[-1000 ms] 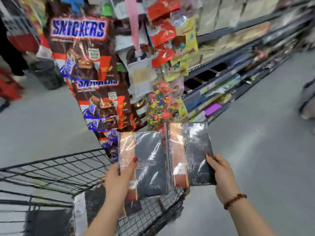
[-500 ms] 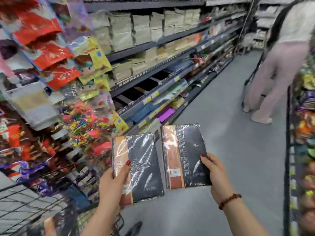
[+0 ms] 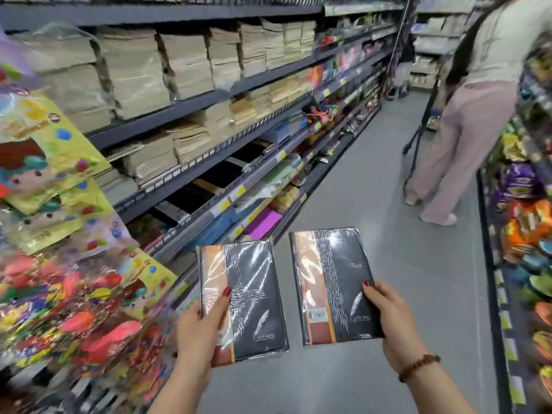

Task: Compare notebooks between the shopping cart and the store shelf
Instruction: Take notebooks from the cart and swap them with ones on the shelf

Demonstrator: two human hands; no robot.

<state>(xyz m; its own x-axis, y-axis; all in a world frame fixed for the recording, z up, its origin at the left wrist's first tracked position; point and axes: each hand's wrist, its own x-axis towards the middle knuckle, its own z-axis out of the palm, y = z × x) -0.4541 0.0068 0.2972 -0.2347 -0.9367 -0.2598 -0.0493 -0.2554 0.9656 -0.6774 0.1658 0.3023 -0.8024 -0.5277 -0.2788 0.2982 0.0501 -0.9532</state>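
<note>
Bare floor [image 3: 373, 204] runs open down the aisle between the shelves [image 3: 209, 100] on the left and the snack rack [image 3: 525, 234] on the right. Hanging candy bags [image 3: 59, 264] crowd the near left edge. A person [image 3: 466, 130] and a tripod [image 3: 418, 138] block the far right side. Shelf fronts are packed with paper stacks [image 3: 134, 73].

Left hand [image 3: 198, 330] grips one wrapped black-and-brown notebook [image 3: 248, 300], right hand [image 3: 394, 321] grips a matching second notebook [image 3: 334, 285], side by side, apart, above grey floor [image 3: 373, 204]; stocked shelves [image 3: 209, 100] left.
</note>
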